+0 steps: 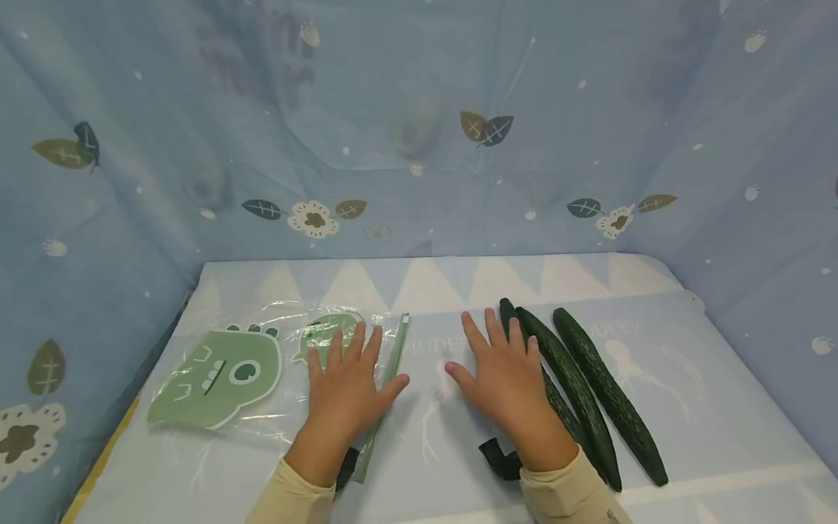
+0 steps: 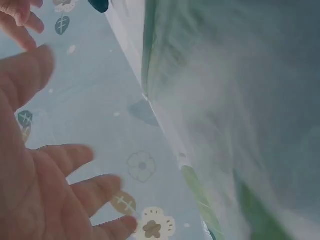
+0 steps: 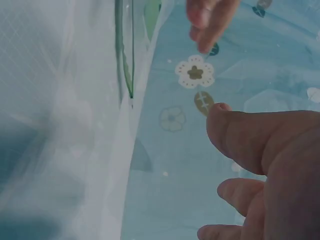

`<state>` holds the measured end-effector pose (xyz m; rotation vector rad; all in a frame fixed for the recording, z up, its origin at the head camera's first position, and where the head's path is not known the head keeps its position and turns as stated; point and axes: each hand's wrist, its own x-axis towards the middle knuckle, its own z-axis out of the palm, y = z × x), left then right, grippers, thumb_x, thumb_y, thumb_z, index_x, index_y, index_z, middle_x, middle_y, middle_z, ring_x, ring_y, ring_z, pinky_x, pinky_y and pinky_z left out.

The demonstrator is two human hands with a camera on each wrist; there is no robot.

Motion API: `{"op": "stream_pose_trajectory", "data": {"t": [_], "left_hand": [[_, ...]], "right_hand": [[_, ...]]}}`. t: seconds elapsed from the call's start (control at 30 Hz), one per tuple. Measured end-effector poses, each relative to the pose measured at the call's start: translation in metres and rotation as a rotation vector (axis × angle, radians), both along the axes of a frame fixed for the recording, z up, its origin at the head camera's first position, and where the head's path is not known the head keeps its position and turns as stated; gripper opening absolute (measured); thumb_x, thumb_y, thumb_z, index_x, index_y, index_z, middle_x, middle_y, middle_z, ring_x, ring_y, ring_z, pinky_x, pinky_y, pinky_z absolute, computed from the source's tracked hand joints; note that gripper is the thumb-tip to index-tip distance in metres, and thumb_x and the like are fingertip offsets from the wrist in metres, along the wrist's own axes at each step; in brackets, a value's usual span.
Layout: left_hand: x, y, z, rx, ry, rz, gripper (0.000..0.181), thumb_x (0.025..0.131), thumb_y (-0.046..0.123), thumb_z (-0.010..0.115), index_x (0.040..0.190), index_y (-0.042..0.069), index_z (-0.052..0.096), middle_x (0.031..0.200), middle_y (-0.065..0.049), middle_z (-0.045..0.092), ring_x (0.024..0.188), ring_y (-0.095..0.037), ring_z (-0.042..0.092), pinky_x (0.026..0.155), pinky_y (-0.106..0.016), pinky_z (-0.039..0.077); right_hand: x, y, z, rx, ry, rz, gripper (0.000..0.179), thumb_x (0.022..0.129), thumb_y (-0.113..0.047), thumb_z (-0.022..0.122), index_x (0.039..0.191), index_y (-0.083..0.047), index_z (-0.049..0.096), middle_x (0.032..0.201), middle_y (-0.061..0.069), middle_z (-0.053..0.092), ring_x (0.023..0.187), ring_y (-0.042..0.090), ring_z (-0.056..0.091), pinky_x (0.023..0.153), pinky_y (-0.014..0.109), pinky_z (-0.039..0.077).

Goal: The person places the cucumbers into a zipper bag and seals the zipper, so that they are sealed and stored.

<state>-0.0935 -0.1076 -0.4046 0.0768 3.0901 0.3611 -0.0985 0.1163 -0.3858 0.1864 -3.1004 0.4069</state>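
In the head view my left hand (image 1: 347,386) is held with its fingers spread, over the right part of a clear zip bag (image 1: 294,407). The bag carries a large green cartoon dinosaur print (image 1: 229,371), and a green zip strip (image 1: 396,349) runs along its right edge. My right hand (image 1: 504,386), fingers also spread, is just left of several dark green cucumbers (image 1: 605,393) and partly covers the leftmost ones. Neither hand holds anything. The left wrist view shows the left palm (image 2: 40,190); the right wrist view shows the right thumb and fingers (image 3: 240,135).
A pale cloth with triangle patterns (image 1: 432,284) covers the table. Blue curtains (image 1: 419,145) printed with leaves and flowers hang behind it and along both sides. Black straps (image 1: 500,460) are at the wrists.
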Motion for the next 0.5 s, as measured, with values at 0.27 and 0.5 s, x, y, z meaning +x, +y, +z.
{"op": "stream_pose_trajectory", "data": {"t": [0.27, 0.5], "left_hand": [[0.005, -0.003, 0.004, -0.037, -0.205, -0.002, 0.055, 0.076, 0.06, 0.077, 0.092, 0.008, 0.066, 0.078, -0.005, 0.063, 0.071, -0.023, 0.06, 0.065, -0.046, 0.048], [0.007, -0.008, 0.006, -0.044, -0.329, -0.022, 0.04, 0.079, 0.051, 0.073, 0.07, 0.015, 0.06, 0.067, 0.0, 0.056, 0.062, -0.018, 0.053, 0.054, -0.039, 0.043]], "right_hand": [[0.01, 0.035, 0.026, -0.155, 0.039, -0.078, 0.072, 0.094, -0.05, 0.066, 0.155, -0.022, 0.042, 0.133, 0.017, 0.05, 0.113, 0.034, 0.052, 0.076, 0.05, 0.051], [0.04, 0.095, 0.032, -0.117, -0.13, -0.122, 0.054, 0.096, -0.059, 0.058, 0.124, -0.013, 0.06, 0.084, 0.003, 0.055, 0.065, 0.02, 0.05, 0.053, 0.035, 0.038]]}}
